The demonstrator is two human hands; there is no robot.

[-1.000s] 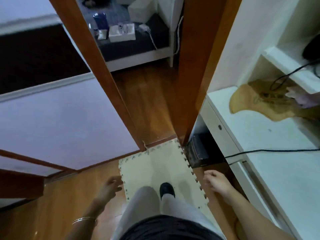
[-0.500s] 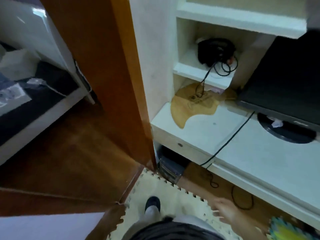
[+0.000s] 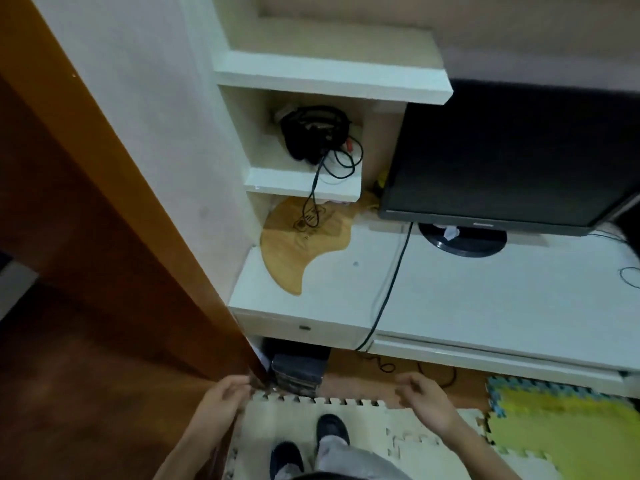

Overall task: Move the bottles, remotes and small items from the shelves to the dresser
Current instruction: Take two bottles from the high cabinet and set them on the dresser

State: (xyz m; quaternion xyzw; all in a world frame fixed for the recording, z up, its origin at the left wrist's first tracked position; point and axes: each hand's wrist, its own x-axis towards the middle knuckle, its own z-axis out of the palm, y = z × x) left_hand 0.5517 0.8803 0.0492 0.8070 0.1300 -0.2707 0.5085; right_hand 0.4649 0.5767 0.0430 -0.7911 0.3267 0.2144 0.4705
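- While hanging at 6 o'clock, left hand (image 3: 225, 396) and right hand (image 3: 426, 400) are idling, relaxed and empty.
- Black cable bundle (image 3: 313, 135) is lying on the shelf (image 3: 301, 184) at 12 o'clock: probably light and floppy, so gather the whole coil.

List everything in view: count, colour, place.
shelves: 2, white, stacked left of the monitor
cable bundle: 1, black, on the lower shelf
board: 1, tan wood, on the desk under the lower shelf
monitor: 1, black, standing on the desk
cable: 1, black, runs from the monitor over the desk edge
desk: 1, white, centre right
box: 1, black, on the floor under the desk
door: 1, brown wood, left
cream mat: 1, on the floor underfoot
yellow mat: 1, on the floor, right
shoes: 2, dark, on the cream mat
left hand: holds nothing, by the door's bottom corner
right hand: holds nothing, loosely curled
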